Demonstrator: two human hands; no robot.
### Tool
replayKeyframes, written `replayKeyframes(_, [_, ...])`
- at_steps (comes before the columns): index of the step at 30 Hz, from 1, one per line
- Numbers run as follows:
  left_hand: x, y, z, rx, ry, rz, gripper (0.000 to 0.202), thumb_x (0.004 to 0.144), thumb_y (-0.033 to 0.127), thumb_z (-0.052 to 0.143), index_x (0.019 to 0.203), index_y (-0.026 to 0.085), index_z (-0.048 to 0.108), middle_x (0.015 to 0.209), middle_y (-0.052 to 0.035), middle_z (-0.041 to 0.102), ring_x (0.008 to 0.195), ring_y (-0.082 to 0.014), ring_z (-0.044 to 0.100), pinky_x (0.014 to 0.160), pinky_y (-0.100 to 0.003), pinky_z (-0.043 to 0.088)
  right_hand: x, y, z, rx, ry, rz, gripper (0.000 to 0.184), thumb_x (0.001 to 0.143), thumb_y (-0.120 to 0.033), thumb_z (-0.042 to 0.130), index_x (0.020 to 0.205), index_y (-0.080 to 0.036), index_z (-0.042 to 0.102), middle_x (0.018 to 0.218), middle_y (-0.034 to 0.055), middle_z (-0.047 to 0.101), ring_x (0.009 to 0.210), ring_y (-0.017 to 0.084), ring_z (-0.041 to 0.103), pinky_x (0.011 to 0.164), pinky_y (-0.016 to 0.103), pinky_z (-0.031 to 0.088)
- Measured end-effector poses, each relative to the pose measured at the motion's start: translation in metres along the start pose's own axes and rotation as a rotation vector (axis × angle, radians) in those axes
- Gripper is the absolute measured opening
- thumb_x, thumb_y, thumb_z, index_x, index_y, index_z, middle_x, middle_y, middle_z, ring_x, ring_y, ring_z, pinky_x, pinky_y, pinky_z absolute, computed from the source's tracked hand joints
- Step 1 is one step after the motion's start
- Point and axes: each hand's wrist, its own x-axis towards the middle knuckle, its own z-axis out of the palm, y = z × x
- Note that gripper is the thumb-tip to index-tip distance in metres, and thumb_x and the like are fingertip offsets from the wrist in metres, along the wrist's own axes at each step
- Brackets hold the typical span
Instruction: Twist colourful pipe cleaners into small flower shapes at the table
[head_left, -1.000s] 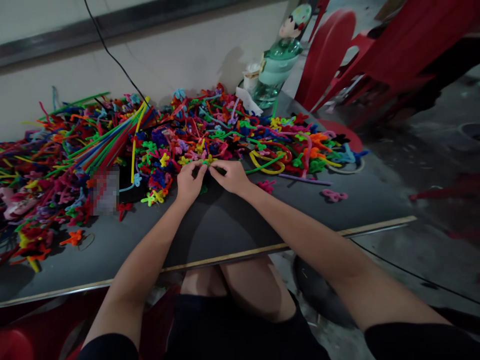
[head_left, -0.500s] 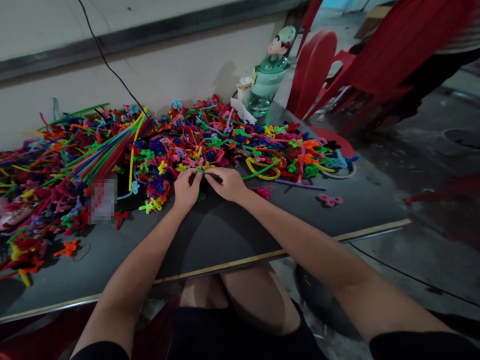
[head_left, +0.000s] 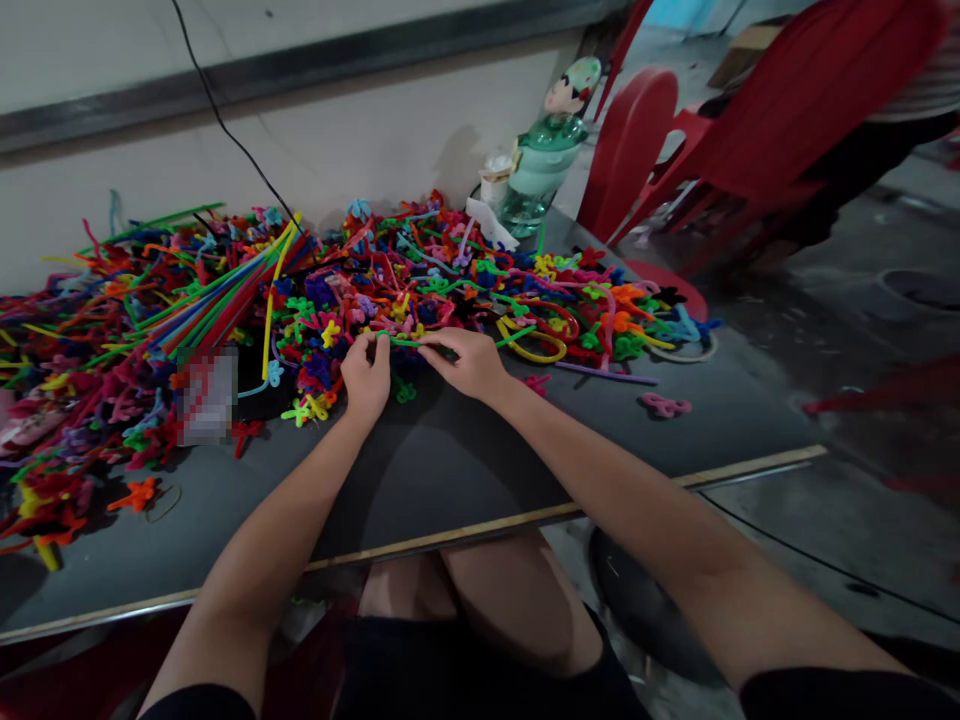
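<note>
Left hand [head_left: 367,380] and right hand [head_left: 471,365], their fingertips nearly meeting half a second earlier, had drawn slightly apart, baring a short span of a slim, fuzzy green pipe-cleaner stem [head_left: 405,343] just in front of the middle of a long heap of multicoloured, fuzzy pipe-cleaner pieces [head_left: 427,265]. Each hand pinched the stem narrowly between thumb and forefinger, a grip that probably suited so thin and pliant a thing, with one hand apparently steadying it while the other worked along it. More green showed beyond the right hand, in front of the heap, though whether it belonged to the same stem could not be told. Wrists lay low over the dark, flat tabletop [head_left: 457,450], seemingly to keep the work close to the heap. A small, looped green piece [head_left: 405,391] lay in front of the heap's middle, just below the hands. Straight stems in mixed colours, gathered in a bundle [head_left: 229,300], lay across the heap's left part, perhaps kept together for easy picking. A straight purple fuzzy stem [head_left: 607,374] and a looped pink fuzzy piece [head_left: 664,405] lay in front of the heap's right part, apart from the tangle. Behind that same part stood a translucent green bottle with a doll-head top [head_left: 544,165], likely set there to leave the heap's front free for both arms.
</note>
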Motion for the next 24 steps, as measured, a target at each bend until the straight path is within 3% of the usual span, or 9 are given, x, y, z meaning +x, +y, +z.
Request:
replayKeyframes(4, [0.0,-0.004,0.002,0.036,-0.054,0.065,0.018,0.09,0.032,0.053,0.085,0.018,0.064,0.077,-0.0023,0.066,0.072,-0.0144,0.059,0.071,-0.027,0.047,0.0,0.001,0.001,0.046,0.048,0.013,0.024,0.091,-0.034,0.053,0.092,-0.019,0.072,0.094,0.0068,0.075,0.085,0.018,0.07,0.075,0.03,0.054])
replayKeyframes(8, [0.0,-0.004,0.002,0.026,-0.177,0.123,0.016,0.088,0.031,0.055,0.08,0.019,0.063,0.076,-0.0016,0.066,0.071,-0.0146,0.06,0.07,-0.027,0.048,0.003,-0.001,-0.001,0.135,0.142,0.124,0.022,0.088,-0.033,0.055,0.087,-0.019,0.071,0.086,0.0059,0.074,0.078,0.017,0.069,0.07,0.03,0.054])
replayKeyframes(13, [-0.005,0.002,0.002,0.039,-0.304,0.289,0.01,0.087,0.023,0.058,0.078,0.02,0.062,0.085,-0.0031,0.069,0.085,-0.0169,0.063,0.082,-0.031,0.05,0.005,-0.006,-0.001,0.294,0.169,0.26,0.024,0.086,-0.037,0.057,0.083,-0.018,0.072,0.078,0.0051,0.073,0.07,0.017,0.067,0.067,0.031,0.054])
replayKeyframes(19, [-0.006,0.006,0.001,0.082,-0.237,0.299,0.006,0.086,0.021,0.06,0.082,0.02,0.064,0.086,-0.0035,0.069,0.086,-0.0169,0.063,0.082,-0.032,0.05,0.002,-0.006,0.005,0.294,0.119,0.268,0.024,0.085,-0.038,0.06,0.086,-0.019,0.075,0.078,0.005,0.074,0.071,0.019,0.069,0.07,0.032,0.056])
replayKeyframes(24, [-0.007,0.006,0.001,0.091,-0.19,0.295,0.008,0.086,0.024,0.061,0.08,0.02,0.064,0.082,-0.0029,0.068,0.082,-0.0166,0.062,0.079,-0.031,0.049,0.0,-0.004,0.006,0.213,0.055,0.114,0.022,0.086,-0.033,0.057,0.087,-0.019,0.075,0.09,0.0072,0.076,0.083,0.021,0.071,0.078,0.035,0.056])
